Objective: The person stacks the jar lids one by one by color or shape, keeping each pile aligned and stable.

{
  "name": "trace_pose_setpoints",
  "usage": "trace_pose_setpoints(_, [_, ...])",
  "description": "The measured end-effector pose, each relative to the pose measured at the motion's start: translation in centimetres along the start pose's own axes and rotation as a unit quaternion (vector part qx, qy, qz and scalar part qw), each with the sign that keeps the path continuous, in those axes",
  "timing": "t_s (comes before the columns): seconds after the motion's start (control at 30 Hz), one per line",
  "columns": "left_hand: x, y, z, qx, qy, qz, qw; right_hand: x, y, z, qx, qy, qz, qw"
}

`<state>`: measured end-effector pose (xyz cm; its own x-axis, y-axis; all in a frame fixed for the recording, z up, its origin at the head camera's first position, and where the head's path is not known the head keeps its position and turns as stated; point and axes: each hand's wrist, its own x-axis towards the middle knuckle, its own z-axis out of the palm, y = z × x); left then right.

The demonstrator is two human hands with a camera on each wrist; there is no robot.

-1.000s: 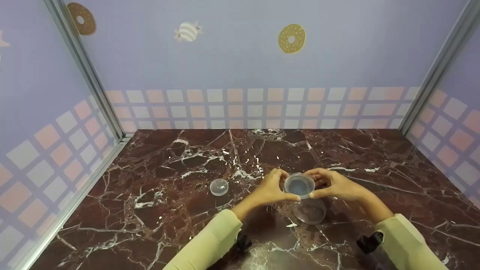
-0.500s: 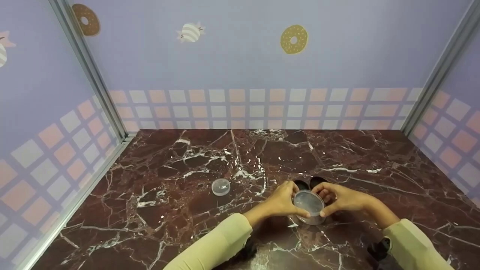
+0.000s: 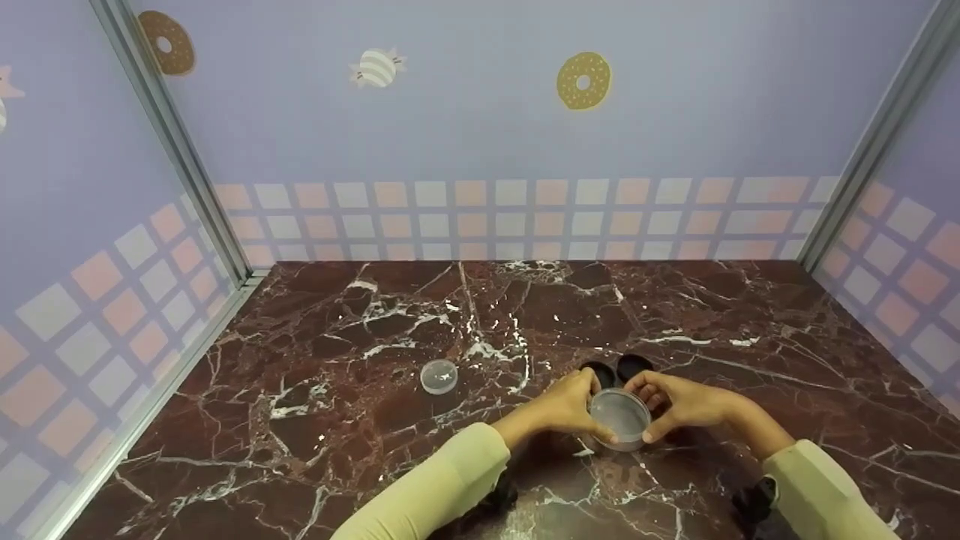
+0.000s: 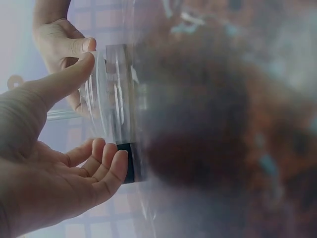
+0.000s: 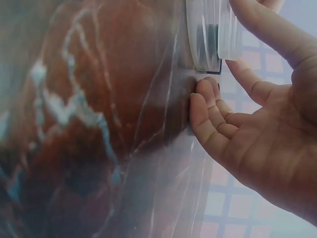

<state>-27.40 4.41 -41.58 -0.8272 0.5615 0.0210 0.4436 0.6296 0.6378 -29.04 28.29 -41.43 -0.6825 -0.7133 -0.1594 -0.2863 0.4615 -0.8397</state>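
Observation:
A clear round plastic container (image 3: 619, 416) sits on top of a second clear round container (image 4: 119, 94) that stands on the table. My left hand (image 3: 564, 409) holds the upper one from the left, its thumb on the near rim. From the right, my right hand (image 3: 688, 409) grips the same piece between thumb and index finger. In both wrist views the other fingers bend loosely beside the stack. Whether the upper container is nested inside the lower one or only rests on it I cannot tell.
Just behind the hands are two black round things, one (image 3: 634, 365) at the right and another (image 3: 600, 373) partly hidden by the left hand. A smaller clear round container (image 3: 439, 376) stands to the left on the dark red marbled table (image 3: 360, 457). Patterned walls enclose the back and sides.
Both hands have brought the upper container down and nearer, from above the lower one onto it. The black round things behind have come into sight. The small container at left stays put.

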Motion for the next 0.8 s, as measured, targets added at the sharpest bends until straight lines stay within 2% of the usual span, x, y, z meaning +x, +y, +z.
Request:
trace_pose_setpoints(0.17, [0.13, -0.11, 0.45, 0.013, 0.005, 0.003, 0.9999, 0.03, 0.19, 0.19, -0.017, 0.006, 0.014, 0.9997])
trace_pose_setpoints(0.33, [0.15, -0.11, 0.66, 0.02, 0.002, -0.009, 0.9998, -0.02, 0.15, 0.44, -0.032, 0.015, 0.015, 0.9993])
trace_pose_setpoints(0.53, [0.19, 0.01, 0.71, 0.023, -0.007, -0.025, 0.9994, -0.36, 0.08, 0.61, -0.029, 0.028, 0.02, 0.999])
trace_pose_setpoints(0.8, [0.15, -0.18, 0.49, 0.027, -0.012, -0.022, 0.9993, -0.09, 0.12, 0.67, -0.035, 0.036, 0.042, 0.9979])
